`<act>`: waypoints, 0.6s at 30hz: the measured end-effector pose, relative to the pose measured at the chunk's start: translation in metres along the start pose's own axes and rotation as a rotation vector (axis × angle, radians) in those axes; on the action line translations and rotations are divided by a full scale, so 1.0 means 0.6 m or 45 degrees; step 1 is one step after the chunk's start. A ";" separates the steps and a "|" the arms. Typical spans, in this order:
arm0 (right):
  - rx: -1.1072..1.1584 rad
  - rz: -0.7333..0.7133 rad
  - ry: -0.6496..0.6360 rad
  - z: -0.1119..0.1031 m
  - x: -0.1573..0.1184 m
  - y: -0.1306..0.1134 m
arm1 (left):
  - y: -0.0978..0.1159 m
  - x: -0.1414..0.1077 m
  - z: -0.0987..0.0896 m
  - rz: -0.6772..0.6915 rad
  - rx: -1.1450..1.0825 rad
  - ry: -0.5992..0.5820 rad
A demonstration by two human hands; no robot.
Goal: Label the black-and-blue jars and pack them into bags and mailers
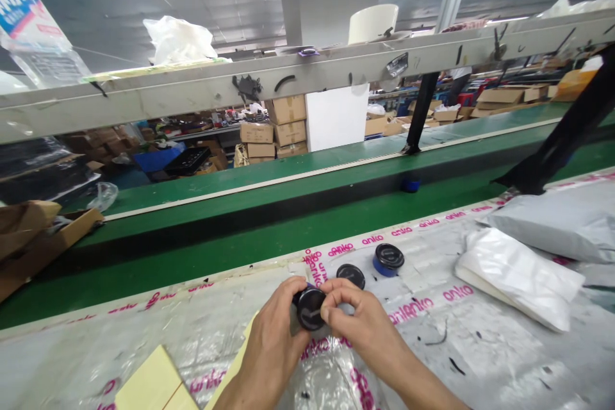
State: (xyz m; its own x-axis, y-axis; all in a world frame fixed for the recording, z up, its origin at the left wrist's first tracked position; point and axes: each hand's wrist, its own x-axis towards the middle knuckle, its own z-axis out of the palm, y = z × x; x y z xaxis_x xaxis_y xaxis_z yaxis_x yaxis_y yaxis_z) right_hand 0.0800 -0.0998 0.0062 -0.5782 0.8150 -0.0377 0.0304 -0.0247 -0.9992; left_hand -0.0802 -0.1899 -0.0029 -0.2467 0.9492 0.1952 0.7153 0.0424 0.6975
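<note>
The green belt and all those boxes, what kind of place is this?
Probably a factory or packing workshop: there's a long green conveyor belt, stacked cardboard boxes behind it, and plastic packets on the worktable.

Above, across the view: pale rail with labelled clear bottle at left, crumpled white plastic farther right, and white ring-shaped object beyond. Below, running lengthwise: green belt surface, with open cardboard box at left edge. At right: two dark, slanting supports. Background, centre: stacked cartons beside plain white panel.
</note>
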 end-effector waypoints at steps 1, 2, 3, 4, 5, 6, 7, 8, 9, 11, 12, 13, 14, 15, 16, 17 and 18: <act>0.001 0.004 -0.005 -0.001 -0.001 -0.001 | 0.000 0.000 0.000 0.004 -0.003 -0.002; 0.001 0.007 -0.008 -0.002 -0.001 -0.001 | 0.000 0.000 0.000 0.009 -0.004 -0.002; -0.002 0.008 -0.008 -0.002 -0.001 -0.002 | 0.001 0.001 0.000 0.015 -0.003 -0.003; -0.007 0.009 -0.006 -0.002 -0.002 -0.002 | 0.001 0.001 0.000 0.015 0.000 -0.001; -0.011 0.007 -0.003 -0.002 -0.002 -0.002 | 0.002 0.001 0.000 0.012 0.004 -0.002; -0.016 0.004 0.000 -0.002 -0.002 -0.002 | 0.003 0.002 0.000 0.007 0.008 -0.005; -0.020 0.000 0.004 -0.002 -0.002 -0.002 | 0.003 0.002 0.000 0.005 0.011 -0.011; -0.025 -0.002 0.007 -0.001 -0.002 -0.002 | 0.004 0.002 0.001 0.008 0.012 -0.016; -0.029 -0.003 0.010 -0.001 -0.001 -0.002 | 0.004 0.001 0.001 0.015 0.012 -0.019; -0.036 -0.007 0.017 0.000 -0.001 0.000 | 0.003 0.001 0.001 0.035 0.015 -0.019; -0.040 -0.009 0.019 0.000 0.000 0.001 | 0.002 0.001 0.001 0.044 0.017 -0.017; -0.043 -0.013 0.019 0.000 0.000 0.002 | 0.001 0.001 0.001 0.049 0.019 -0.014; -0.045 -0.018 0.019 0.000 0.001 0.004 | 0.000 0.001 0.001 0.051 0.021 -0.014; -0.048 -0.021 0.021 0.000 0.001 0.005 | -0.001 0.000 0.001 0.049 0.021 -0.014; -0.051 -0.024 0.023 0.000 0.001 0.007 | -0.001 0.000 0.001 0.046 0.021 -0.014; -0.054 -0.029 0.025 0.001 0.001 0.009 | -0.002 0.000 0.002 0.042 0.020 -0.014; -0.057 -0.032 0.028 0.001 0.001 0.011 | -0.002 0.000 0.002 0.039 0.019 -0.013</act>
State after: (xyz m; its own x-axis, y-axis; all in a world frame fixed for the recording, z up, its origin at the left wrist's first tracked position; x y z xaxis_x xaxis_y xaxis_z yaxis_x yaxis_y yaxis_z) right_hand 0.0793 -0.0998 -0.0005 -0.5610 0.8278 -0.0116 0.0525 0.0215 -0.9984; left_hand -0.0802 -0.1898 -0.0042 -0.2178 0.9534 0.2089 0.7321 0.0180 0.6810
